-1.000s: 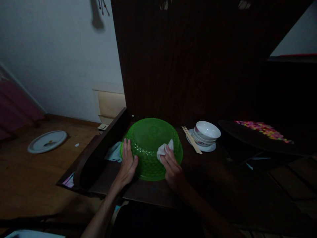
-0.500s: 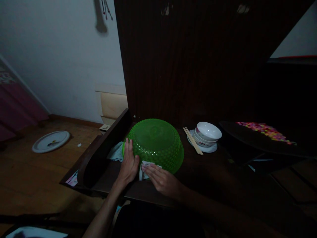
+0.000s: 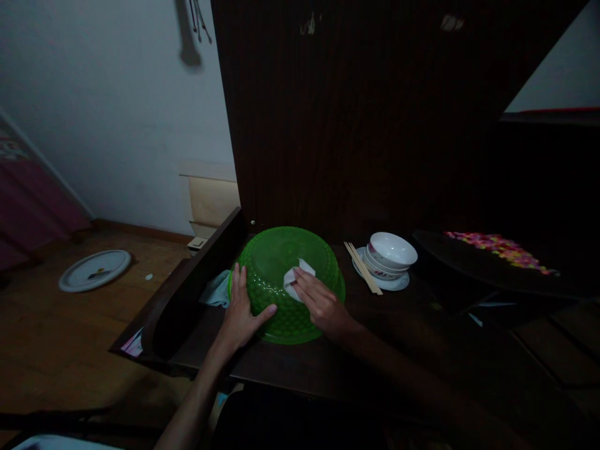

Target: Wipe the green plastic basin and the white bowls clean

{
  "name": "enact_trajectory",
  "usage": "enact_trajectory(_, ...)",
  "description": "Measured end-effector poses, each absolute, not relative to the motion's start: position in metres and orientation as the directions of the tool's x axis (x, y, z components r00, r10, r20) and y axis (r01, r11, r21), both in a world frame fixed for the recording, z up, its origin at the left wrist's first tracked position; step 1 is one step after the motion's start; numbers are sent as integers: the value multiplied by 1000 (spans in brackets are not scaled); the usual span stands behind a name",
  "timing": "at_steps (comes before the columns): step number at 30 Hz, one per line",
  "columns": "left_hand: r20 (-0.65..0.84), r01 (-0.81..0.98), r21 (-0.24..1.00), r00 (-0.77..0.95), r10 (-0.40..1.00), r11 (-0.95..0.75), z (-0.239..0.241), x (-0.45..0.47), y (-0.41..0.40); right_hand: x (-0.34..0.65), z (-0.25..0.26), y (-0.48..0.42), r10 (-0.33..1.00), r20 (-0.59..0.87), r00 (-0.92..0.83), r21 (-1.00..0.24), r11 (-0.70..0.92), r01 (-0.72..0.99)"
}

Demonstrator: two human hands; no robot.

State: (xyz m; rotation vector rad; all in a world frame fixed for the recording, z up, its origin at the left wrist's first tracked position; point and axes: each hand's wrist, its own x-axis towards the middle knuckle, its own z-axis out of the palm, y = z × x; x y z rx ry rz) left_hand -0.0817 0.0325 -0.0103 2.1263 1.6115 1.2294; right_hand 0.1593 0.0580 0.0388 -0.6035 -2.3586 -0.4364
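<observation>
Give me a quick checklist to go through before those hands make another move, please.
1. Basin upside down on the table: ok.
2. Left hand touching the basin: ok, fingers spread on its side.
3. Right hand holding the white wipe: ok, up against the basin.
4. Chopsticks and stacked bowls apart from the right hand: ok, they sit farther right.
5. Basin's far side free of marks: cannot tell, hidden from view.
</observation>
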Motion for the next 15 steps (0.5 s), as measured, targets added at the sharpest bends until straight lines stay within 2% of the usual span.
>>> enact_trajectory(9, 516, 721, 551, 102, 850, -421, -12, -84, 33, 124, 31, 32, 127, 534, -836, 335, 876, 347)
enact_trajectory(12, 511, 736, 531, 117, 851, -420, -11, -85, 32, 140, 29, 32, 110, 544, -832, 319, 890, 326)
enact_trajectory(15, 484, 739, 543, 112, 868, -399, -8, -84, 31, 163, 28, 36, 112, 590, -800, 248, 917, 312)
